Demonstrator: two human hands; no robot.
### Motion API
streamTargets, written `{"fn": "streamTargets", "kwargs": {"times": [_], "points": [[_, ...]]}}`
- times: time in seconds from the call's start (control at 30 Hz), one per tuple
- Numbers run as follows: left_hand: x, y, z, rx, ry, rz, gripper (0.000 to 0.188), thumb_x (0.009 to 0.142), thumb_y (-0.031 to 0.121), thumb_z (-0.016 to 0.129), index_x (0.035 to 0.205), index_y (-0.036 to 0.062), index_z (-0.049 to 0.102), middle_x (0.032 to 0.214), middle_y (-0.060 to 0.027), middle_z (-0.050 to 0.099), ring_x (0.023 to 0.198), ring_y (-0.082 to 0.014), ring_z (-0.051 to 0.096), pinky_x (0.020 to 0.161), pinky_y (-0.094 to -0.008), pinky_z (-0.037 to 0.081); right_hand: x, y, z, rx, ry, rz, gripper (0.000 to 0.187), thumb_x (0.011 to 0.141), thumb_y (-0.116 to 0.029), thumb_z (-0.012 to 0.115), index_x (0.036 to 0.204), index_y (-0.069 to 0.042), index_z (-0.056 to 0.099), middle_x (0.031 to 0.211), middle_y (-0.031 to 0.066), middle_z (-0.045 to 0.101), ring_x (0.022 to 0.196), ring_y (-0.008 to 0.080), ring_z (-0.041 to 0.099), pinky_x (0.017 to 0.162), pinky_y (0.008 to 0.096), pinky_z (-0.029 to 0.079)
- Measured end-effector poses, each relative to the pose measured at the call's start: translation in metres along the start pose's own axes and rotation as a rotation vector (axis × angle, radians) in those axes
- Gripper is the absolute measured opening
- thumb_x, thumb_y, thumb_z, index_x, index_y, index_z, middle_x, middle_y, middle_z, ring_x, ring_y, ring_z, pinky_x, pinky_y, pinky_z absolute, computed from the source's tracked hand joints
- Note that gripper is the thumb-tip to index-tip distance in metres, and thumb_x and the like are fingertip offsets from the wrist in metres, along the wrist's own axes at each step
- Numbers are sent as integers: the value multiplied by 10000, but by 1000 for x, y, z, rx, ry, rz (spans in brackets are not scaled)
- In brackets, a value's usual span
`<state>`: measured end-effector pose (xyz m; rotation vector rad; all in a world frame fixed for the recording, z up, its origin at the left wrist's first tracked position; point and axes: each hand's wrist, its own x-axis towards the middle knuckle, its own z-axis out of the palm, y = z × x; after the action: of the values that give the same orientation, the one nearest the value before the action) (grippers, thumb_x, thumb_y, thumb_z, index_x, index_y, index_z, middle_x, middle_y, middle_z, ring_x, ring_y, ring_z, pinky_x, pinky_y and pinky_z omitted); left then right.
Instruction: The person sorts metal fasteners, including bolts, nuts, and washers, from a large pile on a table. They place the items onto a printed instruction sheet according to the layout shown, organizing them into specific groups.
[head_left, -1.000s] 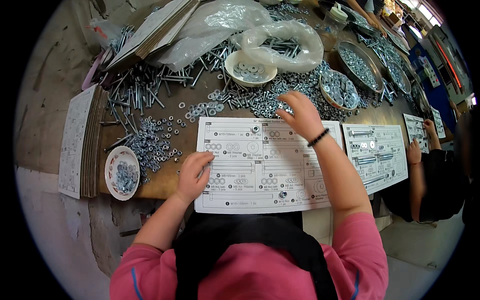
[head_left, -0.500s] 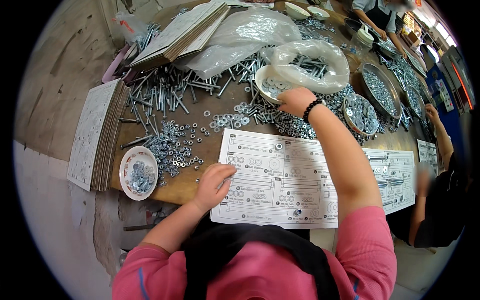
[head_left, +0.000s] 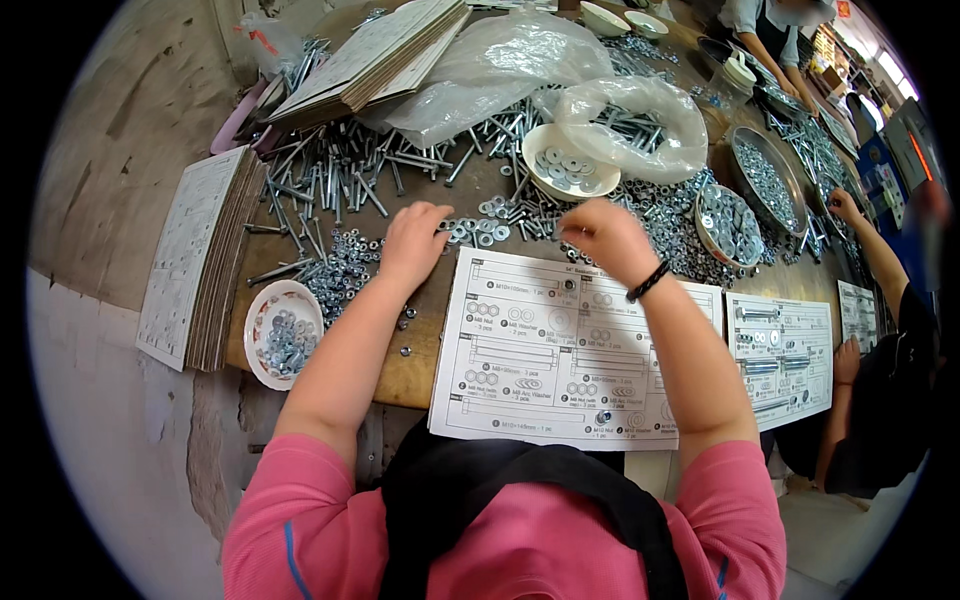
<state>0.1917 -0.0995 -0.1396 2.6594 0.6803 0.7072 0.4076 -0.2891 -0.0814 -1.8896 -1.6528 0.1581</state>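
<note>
My left hand (head_left: pixel 415 240) is at the left end of a small group of flat washers (head_left: pixel 478 232), its thumb and fingers apart. My right hand (head_left: pixel 608 240) is pinched closed just above the far edge of a printed card (head_left: pixel 505 400); what its fingertips hold is too small to make out. Behind it stands a white bowl (head_left: pixel 540 183) of large washers (head_left: pixel 568 168). The card shows outlines of bolts, nuts and washers. One nut (head_left: pixel 569 285) lies near its far edge and another nut (head_left: pixel 603 416) near its close edge.
Loose nuts (head_left: pixel 350 265) and a patterned bowl (head_left: pixel 254 340) of small hardware sit left. Bolts (head_left: pixel 370 165), plastic bags (head_left: pixel 520 65) and card stacks (head_left: pixel 205 260) lie beyond. Right are a washer bowl (head_left: pixel 727 225), a metal tray (head_left: pixel 765 180), a filled card (head_left: pixel 780 350) and co-workers' arms (head_left: pixel 880 245).
My right hand has come out of the washer bowl, back toward the card. My left hand has left the card's left edge and moved forward to the loose washers.
</note>
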Motion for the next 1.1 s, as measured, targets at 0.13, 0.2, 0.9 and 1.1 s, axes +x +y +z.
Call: {"fn": "streamTargets", "kwargs": {"times": [0.13, 0.2, 0.9, 1.1], "points": [[15, -12, 11, 0, -132, -59, 267, 733, 113, 664, 999, 88, 642, 930, -108, 567, 920, -293, 539, 819, -369, 433, -41, -22, 24, -74, -156, -12, 83, 733, -161, 645, 762, -85, 627, 783, 72, 582, 794, 269, 574, 673, 383, 478], [18, -12, 13, -32, -173, -89, 199, 744, 128, 656, 940, 99, 664, 904, -105, 570, 886, -291, 548, 786, -367, 441, -58, -26, 29, -145, -101, -35, 56, 727, -147, 630, 754, -98, 628, 771, 56, 555, 798, 253, 560, 662, 366, 481], [-5, 121, 2, -419, -280, 21, 148, 809, 120, 561, 918, 46, 628, 884, -112, 628, 854, -278, 591, 758, -342, 465, -131, -21, -4, -82, 184, 221, 254, 766, -112, 623, 1019, -98, 622, 738, 72, 558, 716, 244, 548, 629, 370, 448], [-51, 221, 45, -530, -786, 354, 138, 789, 136, 546, 892, 85, 622, 889, -87, 612, 873, -280, 578, 766, -385, 465, -187, -24, -46, 44, 412, 403, 243, 775, -54, 624, 1018, -59, 629, 706, 71, 538, 608, 202, 515, 560, 306, 419]]}}
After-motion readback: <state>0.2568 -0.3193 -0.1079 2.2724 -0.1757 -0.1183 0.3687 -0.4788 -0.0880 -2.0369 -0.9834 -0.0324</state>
